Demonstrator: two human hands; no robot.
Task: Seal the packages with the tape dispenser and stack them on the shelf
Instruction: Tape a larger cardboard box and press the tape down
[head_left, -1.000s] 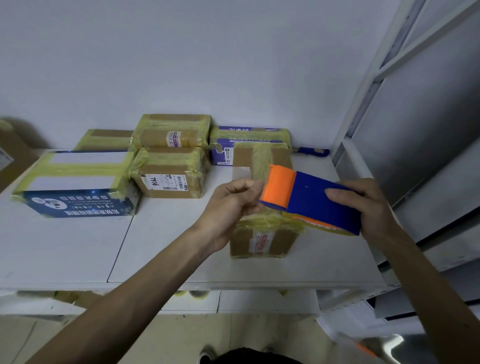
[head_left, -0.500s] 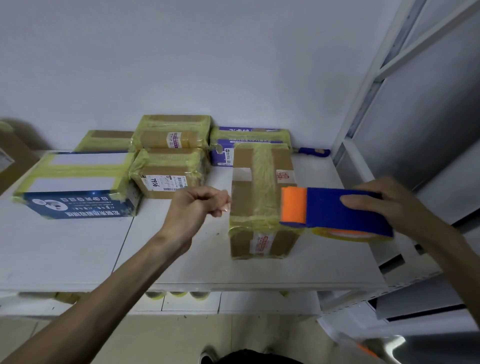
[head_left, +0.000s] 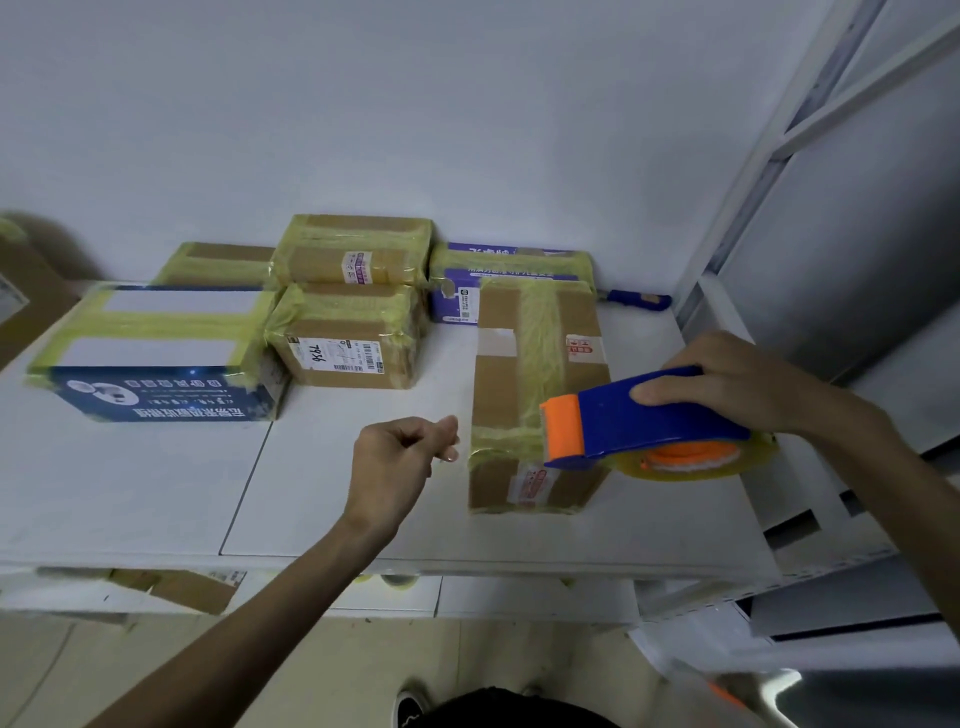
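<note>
On a white shelf (head_left: 363, 519), the left hand (head_left: 397, 457) hovers, fingers curled, holding nothing visible. Just right of those fingers lies a taped cardboard package (head_left: 498, 395), its long axis running away from the person. Over its near right corner, the right hand (head_left: 727, 384) grips a blue-and-orange tape dispenser (head_left: 649, 421).

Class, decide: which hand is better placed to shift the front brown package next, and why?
Probably left: the left hand is free, beside the package; the right hand grips the tape dispenser over it.
</note>
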